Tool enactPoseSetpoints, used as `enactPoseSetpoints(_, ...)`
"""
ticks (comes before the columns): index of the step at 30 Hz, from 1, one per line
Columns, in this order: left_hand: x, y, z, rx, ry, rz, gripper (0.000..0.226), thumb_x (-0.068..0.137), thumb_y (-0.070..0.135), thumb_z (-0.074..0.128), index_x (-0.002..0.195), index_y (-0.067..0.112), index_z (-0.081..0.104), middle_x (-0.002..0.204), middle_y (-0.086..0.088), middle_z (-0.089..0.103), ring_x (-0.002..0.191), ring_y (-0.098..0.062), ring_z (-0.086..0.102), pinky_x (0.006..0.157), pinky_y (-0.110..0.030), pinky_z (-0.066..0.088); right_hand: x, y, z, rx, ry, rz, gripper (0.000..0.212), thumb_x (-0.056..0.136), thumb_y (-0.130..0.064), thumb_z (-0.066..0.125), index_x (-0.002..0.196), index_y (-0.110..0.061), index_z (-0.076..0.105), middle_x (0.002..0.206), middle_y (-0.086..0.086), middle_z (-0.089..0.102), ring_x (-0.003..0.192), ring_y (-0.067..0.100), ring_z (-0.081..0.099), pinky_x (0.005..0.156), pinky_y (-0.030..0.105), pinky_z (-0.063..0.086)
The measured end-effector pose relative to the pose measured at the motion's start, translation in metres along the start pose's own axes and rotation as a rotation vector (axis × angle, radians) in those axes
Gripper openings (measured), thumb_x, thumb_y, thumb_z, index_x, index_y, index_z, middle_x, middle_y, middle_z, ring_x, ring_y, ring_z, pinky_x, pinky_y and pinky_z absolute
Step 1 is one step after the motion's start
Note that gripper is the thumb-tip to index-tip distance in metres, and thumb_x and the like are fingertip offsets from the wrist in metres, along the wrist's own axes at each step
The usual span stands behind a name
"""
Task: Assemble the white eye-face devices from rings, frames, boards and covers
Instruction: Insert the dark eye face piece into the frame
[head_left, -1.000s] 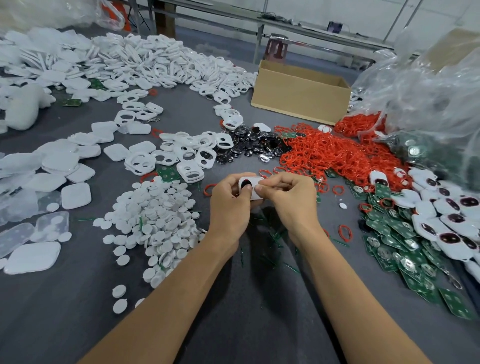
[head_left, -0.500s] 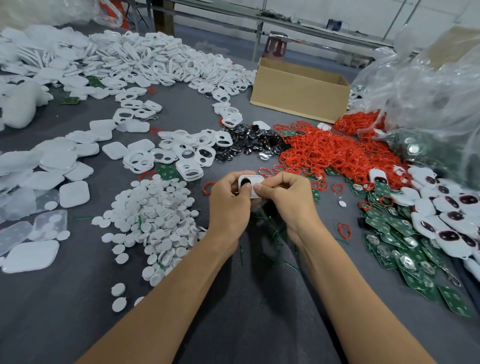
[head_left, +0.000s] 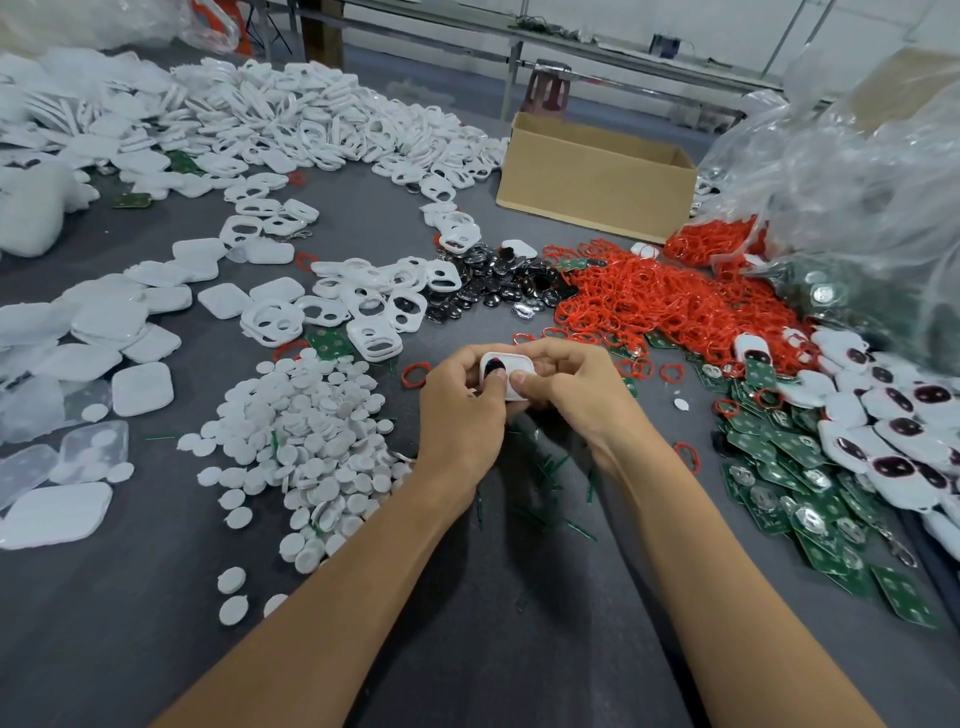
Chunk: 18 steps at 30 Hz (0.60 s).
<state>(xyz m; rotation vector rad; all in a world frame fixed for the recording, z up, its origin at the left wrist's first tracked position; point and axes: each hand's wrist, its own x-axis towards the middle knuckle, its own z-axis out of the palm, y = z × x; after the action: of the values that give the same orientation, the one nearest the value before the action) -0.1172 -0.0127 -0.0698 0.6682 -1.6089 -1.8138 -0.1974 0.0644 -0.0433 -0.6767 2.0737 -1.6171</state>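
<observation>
Head view: one white eye-face device (head_left: 511, 370), held over the table between both my hands.
Left hand (head_left: 460, 410): mine, fingers curled round the device's left end, thumb on its dark eye.
Right hand (head_left: 576, 395): mine, fingers curled round the right end, thumb pressing the white face.
Red rings (head_left: 670, 306): one heap beyond my hands, too many to count; one loose ring (head_left: 414, 374) just beside my left hand.
White frames (head_left: 374, 306): one small cluster ahead, one long bank farther back; uncountable.
Green boards (head_left: 810, 483): one spread at my right, uncountable.
White covers (head_left: 141, 388): scattered at my left, uncountable.
White discs (head_left: 306, 431): one heap beside my left forearm.
Black lenses (head_left: 493, 291): one patch between frames and rings.
Finished devices (head_left: 893, 415): one pile at far right, on the boards.
Cardboard box (head_left: 597, 182): one, open.
Plastic bag (head_left: 857, 171): one large clear bag, at right.
Surface: dark grey table (head_left: 467, 634), strewn with green slivers under my wrists.
Room: pale wall and a metal rail bench (head_left: 597, 44) behind the table.
</observation>
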Motion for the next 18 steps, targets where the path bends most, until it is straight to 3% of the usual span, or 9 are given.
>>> enactPoseSetpoints(3,-0.002,-0.001,0.000,0.034,0.038,0.029,0.023,0.092,0.000,0.052,0.095,0.018,0.067,0.096,-0.007,0.070,0.094,-0.025,0.068,0.086,-0.049,0.056,0.000,-0.002,0.000,-0.010,0.010,-0.063,0.025,0.080,0.010,0.065,0.092,-0.011,0.072,0.077,0.012,0.053,0.075,0.023,0.052,0.076,0.046,0.050)
enactPoseSetpoints(6,-0.004,0.001,0.000,0.017,0.066,0.034,0.023,0.091,0.002,0.054,0.096,0.023,0.061,0.097,-0.001,0.066,0.094,-0.020,0.066,0.085,-0.048,0.056,0.000,-0.002,-0.001,-0.007,-0.019,-0.095,0.027,0.079,0.008,0.067,0.091,-0.016,0.073,0.076,0.013,0.052,0.074,0.026,0.052,0.076,0.061,0.050)
enactPoseSetpoints(8,-0.003,0.002,-0.001,0.006,0.086,0.027,0.029,0.090,0.000,0.054,0.100,0.026,0.049,0.102,0.001,0.059,0.095,-0.015,0.063,0.086,-0.045,0.057,0.000,-0.001,-0.003,0.024,-0.058,-0.085,0.026,0.080,0.009,0.066,0.088,-0.015,0.073,0.075,0.015,0.054,0.070,0.027,0.052,0.065,0.053,0.051)
enactPoseSetpoints(11,-0.004,0.004,0.000,-0.148,0.012,-0.055,0.034,0.091,-0.006,0.052,0.099,0.025,0.042,0.109,-0.005,0.054,0.091,-0.012,0.064,0.068,-0.031,0.060,0.001,-0.001,-0.009,0.038,-0.090,-0.038,0.023,0.079,0.010,0.066,0.083,-0.012,0.072,0.072,0.014,0.056,0.058,0.019,0.048,0.051,0.027,0.041)
enactPoseSetpoints(13,-0.005,0.007,0.002,-0.262,-0.043,-0.114,0.030,0.091,-0.007,0.054,0.100,0.020,0.044,0.110,-0.009,0.054,0.082,-0.010,0.069,0.061,-0.024,0.057,0.001,-0.002,-0.016,0.082,-0.113,0.011,0.020,0.079,0.011,0.065,0.085,-0.008,0.070,0.070,0.013,0.056,0.056,0.017,0.046,0.048,0.022,0.039)
enactPoseSetpoints(16,-0.006,0.005,0.002,-0.307,-0.105,-0.142,0.034,0.085,-0.008,0.062,0.102,0.018,0.048,0.116,-0.015,0.056,0.091,-0.018,0.068,0.067,-0.026,0.059,0.001,-0.003,-0.024,0.120,-0.147,0.059,0.018,0.080,0.012,0.063,0.090,-0.002,0.069,0.065,0.010,0.055,0.052,0.015,0.044,0.047,0.021,0.037)
enactPoseSetpoints(18,-0.007,0.002,0.001,-0.180,-0.154,-0.071,0.045,0.077,-0.009,0.071,0.105,0.021,0.052,0.118,-0.013,0.059,0.101,-0.023,0.065,0.079,-0.033,0.058,0.001,-0.005,-0.027,0.106,-0.148,0.076,0.018,0.079,0.011,0.063,0.093,0.001,0.068,0.059,0.007,0.052,0.047,0.012,0.042,0.047,0.022,0.035)
